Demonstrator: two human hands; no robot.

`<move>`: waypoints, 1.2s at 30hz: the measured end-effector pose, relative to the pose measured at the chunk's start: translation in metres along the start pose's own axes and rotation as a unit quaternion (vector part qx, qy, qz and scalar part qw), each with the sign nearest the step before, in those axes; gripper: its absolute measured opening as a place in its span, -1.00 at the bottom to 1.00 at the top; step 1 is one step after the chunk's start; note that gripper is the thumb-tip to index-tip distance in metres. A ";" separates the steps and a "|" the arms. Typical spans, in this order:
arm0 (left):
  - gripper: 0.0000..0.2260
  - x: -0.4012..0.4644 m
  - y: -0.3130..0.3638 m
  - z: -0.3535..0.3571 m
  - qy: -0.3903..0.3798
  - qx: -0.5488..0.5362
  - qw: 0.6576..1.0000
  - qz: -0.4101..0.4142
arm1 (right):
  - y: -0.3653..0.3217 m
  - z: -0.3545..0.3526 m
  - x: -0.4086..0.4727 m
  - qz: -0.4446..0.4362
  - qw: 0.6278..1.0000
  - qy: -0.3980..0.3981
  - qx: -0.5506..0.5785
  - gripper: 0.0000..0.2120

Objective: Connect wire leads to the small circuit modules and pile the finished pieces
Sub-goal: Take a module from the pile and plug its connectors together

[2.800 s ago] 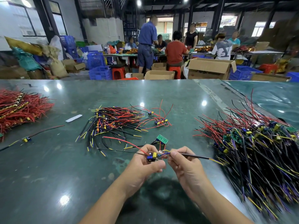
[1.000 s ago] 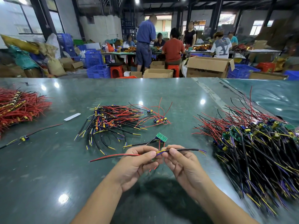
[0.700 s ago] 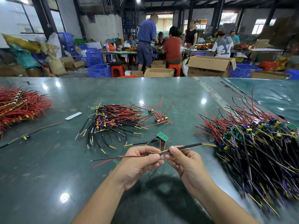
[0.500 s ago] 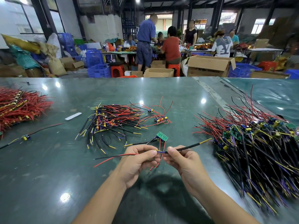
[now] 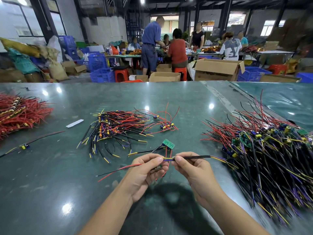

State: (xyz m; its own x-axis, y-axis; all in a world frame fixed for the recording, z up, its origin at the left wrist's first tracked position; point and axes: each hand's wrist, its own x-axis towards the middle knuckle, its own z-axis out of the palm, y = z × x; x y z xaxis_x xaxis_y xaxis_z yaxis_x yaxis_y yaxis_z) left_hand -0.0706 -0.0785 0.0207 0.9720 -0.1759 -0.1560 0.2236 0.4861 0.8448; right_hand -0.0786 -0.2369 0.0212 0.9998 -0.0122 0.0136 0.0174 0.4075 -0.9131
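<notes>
My left hand (image 5: 144, 172) pinches a small module, mostly hidden under its fingers, with red and black leads (image 5: 118, 170) trailing out to the left. My right hand (image 5: 191, 168) pinches a black sheathed cable (image 5: 196, 157) whose yellow and purple ends meet the left fingertips. A green circuit module (image 5: 168, 144) with its own wires lies on the table just beyond my hands. A big pile of wired modules (image 5: 264, 150) spreads at the right. A bundle of black cables and red wires (image 5: 115, 128) lies ahead at centre.
A heap of red wires (image 5: 18, 112) sits at the far left on the green table (image 5: 50, 184). One loose wired module (image 5: 24, 146) and a white strip (image 5: 74, 123) lie left of centre. People work among boxes and blue crates beyond the table.
The black cable in my right hand has swung from pointing up-right to level. The red and black leads at the left have dropped a little. Both hands stay close together.
</notes>
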 end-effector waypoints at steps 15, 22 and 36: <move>-0.93 0.003 0.004 -0.003 0.049 0.001 0.999 0.013 | -0.014 -0.008 0.009 -0.053 0.988 0.068 0.131 -0.63; -0.93 -0.001 0.006 -0.001 0.006 0.023 1.000 -0.001 | -0.017 -0.010 0.012 -0.033 0.974 0.144 0.172 -0.56; -0.94 0.006 0.001 -0.007 0.066 0.117 0.985 0.109 | -0.001 -0.012 -0.001 -0.437 0.661 0.084 -0.604 -0.47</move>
State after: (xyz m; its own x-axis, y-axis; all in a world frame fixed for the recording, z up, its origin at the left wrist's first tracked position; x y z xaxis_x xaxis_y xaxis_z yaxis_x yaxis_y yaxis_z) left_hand -0.0643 -0.0730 0.0167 0.9995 0.0304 -0.0095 0.0004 0.2862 0.9582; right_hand -0.0795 -0.2482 0.0167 0.5938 0.0964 0.7988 0.4697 -0.8477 -0.2468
